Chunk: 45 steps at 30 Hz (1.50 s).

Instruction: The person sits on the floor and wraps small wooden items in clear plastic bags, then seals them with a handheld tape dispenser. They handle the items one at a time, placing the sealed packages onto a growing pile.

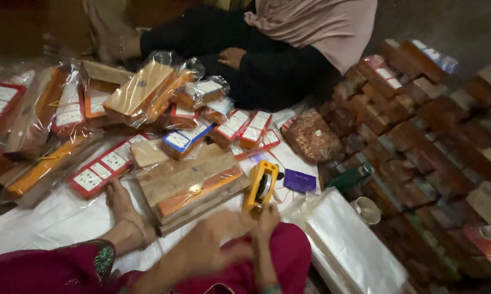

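Note:
My right hand [266, 216] reaches up from my lap and grips the lower end of a yellow tape dispenser [260, 184], which stands upright on the white sheet [55, 218]. My left hand [212, 245] is blurred just left of it, fingers curled, over my red-clad knee; whether it holds anything is unclear. A cellophane-wrapped stack of tan and orange blocks [193, 185] lies directly beyond my left hand. My bare foot [123, 212] rests beside that stack.
Many wrapped packets with red or blue labels [180, 136] cover the sheet to the left and back. A pile of clear bags [349, 245], a white cup [368, 209] and a purple box [300, 181] lie right. Another person in black [272, 65] sits opposite.

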### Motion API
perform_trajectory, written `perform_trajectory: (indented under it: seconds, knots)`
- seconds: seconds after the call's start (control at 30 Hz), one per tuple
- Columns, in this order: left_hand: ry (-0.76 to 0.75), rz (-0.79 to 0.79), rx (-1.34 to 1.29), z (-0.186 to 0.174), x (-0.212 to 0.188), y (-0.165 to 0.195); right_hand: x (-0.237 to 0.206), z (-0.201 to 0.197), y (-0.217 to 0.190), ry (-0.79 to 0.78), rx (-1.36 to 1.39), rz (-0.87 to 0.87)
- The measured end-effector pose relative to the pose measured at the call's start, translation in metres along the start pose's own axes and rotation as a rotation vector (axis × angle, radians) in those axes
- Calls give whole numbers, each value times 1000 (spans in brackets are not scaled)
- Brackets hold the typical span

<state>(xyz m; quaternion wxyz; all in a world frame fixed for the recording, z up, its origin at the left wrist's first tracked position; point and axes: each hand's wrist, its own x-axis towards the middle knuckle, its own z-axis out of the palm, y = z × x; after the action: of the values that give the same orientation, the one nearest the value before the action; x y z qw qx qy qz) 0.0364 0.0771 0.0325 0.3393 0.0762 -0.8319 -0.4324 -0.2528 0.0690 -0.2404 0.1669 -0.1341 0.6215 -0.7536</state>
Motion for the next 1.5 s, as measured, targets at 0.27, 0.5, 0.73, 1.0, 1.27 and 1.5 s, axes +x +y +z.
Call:
perform_trajectory:
  seconds: [0.27,0.5,0.73,1.0,1.27,1.5]
  knots:
    - [-15,-435,812,-2,18,-159,-14,7,-9,-61,325,763]
    - [67,-421,791,4,-27,-197,-42,25,7,-202,91,630]
    - [237,-355,707,1,-32,-188,-45,33,-1,-297,0,260]
    - [78,-429,696,1,-38,-181,-67,66,-40,-300,200,-189]
    - [108,-441,701,1,-37,-180,-90,81,-41,-458,-134,-119]
    - [148,-294,617,-3,-37,-170,-95,97,-39,-493,-105,-150]
